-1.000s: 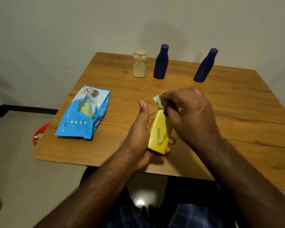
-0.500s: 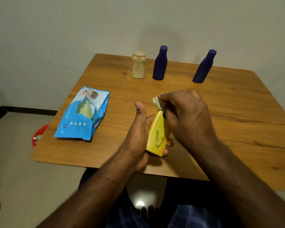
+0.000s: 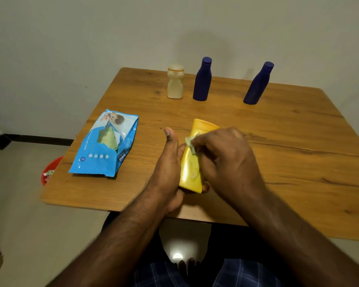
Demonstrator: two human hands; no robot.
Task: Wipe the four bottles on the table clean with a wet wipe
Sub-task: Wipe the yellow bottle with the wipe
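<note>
At far left we see a red bowl (image 3: 50,169) on the floor, partly hidden under the tabletop (image 3: 298,162) edge. On the tabletop lies a blue wipes pack (image 3: 105,143); we can read "mee" in white on its near right corner, and a small "72" at the near left, the rest of the print too small to tell. Next comes our left hand (image 3: 168,170), cradling the yellow bottle (image 3: 192,162) from beneath near the front edge, thumb raised straight, the fingers curled under its base. The bottle tilts away from us, its label unreadable. Our right hand (image 3: 226,160) presses a pale wipe (image 3: 192,145) against the bottle's middle, the fingers clenched round the wipe. Along the far edge stand a cream bottle (image 3: 175,82), just beside it a blue bottle (image 3: 201,79), and well apart to the right a second blue bottle (image 3: 257,84), all upright and showing no label
</note>
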